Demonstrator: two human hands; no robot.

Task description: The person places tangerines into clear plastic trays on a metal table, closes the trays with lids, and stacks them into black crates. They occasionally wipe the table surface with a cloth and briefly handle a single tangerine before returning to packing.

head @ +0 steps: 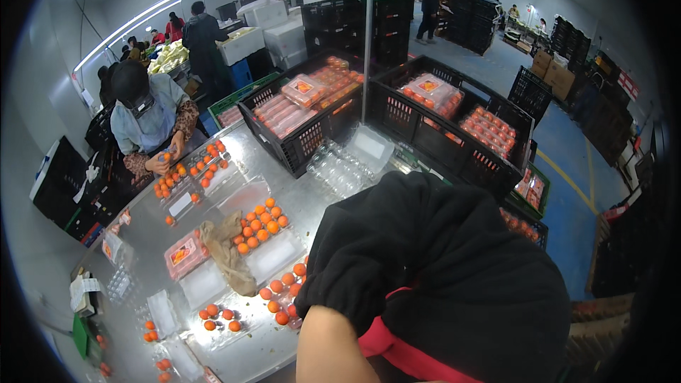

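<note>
Both of my hands are out of view. A black sleeve (452, 255) and a bare forearm (330, 351) fill the lower right, with the forearm running off the bottom edge. Before me is a metal worktable (287, 191). Beside the sleeve, orange-red fruits (282, 318) sit in a clear plastic tray, partly hidden by it. Farther left lies a filled clamshell of fruit (258, 226) with its lid open. A brown cloth (229, 255) is draped between that clamshell and a closed, labelled fruit pack (185, 255). Loose fruits (212, 310) rest on clear plastic nearer the front.
Nested empty clamshells (346, 165) lie by a black crate (303, 138) of packed fruit. Another black crate (452, 138) stands right of a metal pole (367, 64). Across the table a co-worker (149, 111) handles fruit. Stacked crates (468, 21) stand on the blue floor.
</note>
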